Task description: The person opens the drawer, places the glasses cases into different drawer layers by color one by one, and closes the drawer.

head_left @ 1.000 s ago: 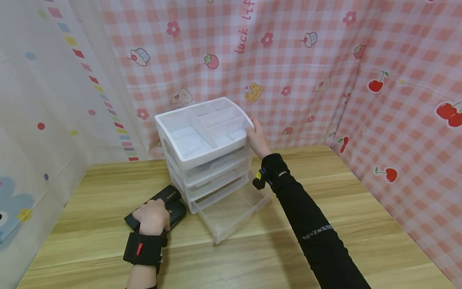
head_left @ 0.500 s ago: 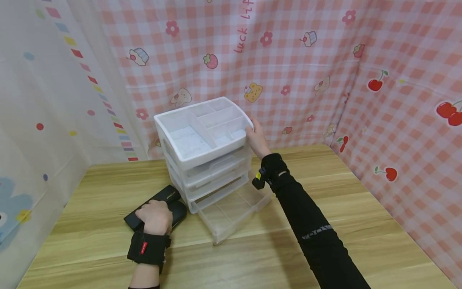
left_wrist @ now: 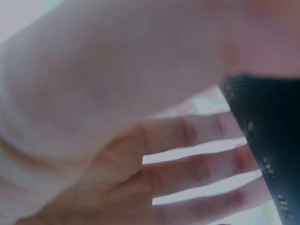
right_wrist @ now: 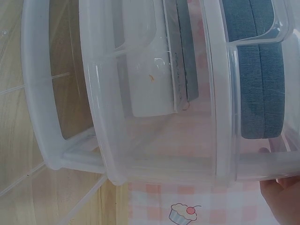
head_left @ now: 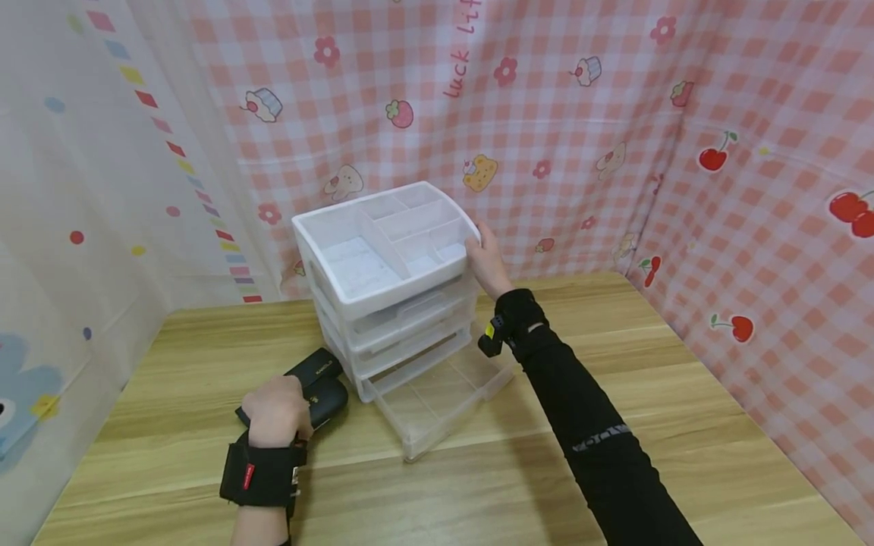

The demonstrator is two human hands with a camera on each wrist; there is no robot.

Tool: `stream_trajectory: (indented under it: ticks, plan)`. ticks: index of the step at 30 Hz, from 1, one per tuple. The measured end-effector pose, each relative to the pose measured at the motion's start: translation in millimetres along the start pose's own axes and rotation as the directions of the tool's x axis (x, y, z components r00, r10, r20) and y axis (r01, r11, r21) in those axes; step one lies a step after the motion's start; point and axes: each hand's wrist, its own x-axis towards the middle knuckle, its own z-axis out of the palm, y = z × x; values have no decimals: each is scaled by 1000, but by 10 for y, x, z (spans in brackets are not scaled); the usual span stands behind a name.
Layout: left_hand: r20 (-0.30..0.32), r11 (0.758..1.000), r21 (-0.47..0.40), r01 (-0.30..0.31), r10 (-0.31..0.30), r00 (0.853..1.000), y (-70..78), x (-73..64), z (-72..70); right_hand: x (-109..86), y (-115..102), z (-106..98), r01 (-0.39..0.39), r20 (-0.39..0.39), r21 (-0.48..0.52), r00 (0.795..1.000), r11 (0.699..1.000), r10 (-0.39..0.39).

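Note:
In the head view my left hand (head_left: 276,413) holds a black glasses case (head_left: 328,402) with a rounded end and gold marks. The left wrist view shows this dark case (left_wrist: 269,136) between thumb and fingertips. A flat rectangular black case (head_left: 314,368) with gold lettering lies beside it, partly hidden by the hand. To the right stands a white drawer organizer (head_left: 382,292) with a divided top tray. Its lowest clear drawer (head_left: 437,402) is pulled out, with nothing visible inside. My right hand (head_left: 488,262) grips the organizer's upper right edge.
Through the clear drawer fronts, the right wrist view shows a blue-grey fabric case (right_wrist: 260,89) and a white object (right_wrist: 150,70) in the upper drawers. The wooden table (head_left: 614,425) meets a pink checked curtain (head_left: 546,136) behind the organizer.
Over the last half second my left hand has shifted left and the rounded case slightly with it, after a small move right. My right hand and the organizer stay put.

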Motion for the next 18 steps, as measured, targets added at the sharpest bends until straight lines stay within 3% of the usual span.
stream_trajectory:
  ticks: [7, 11, 14, 18]
  plan:
    - [-69, 997, -20, -69, 67, 995, 48, -267, -210, -110, -204, -22, -34, 27, 19, 999, 999, 33]
    - [-138, 988, -12, -157, 154, 978, 141, -447, -288, -178, -282, -10, -20, 24, 5, 1000, 1000, 20]
    - [-210, 972, 2, -235, 230, 950, 238, -556, -310, -189, -286, -3, -14, 20, 1, 1000, 1000, 13]
    - [-326, 938, 34, -346, 338, 883, 375, -636, -283, -177, -276, -7, -21, 23, 0, 1000, 1000, 21]
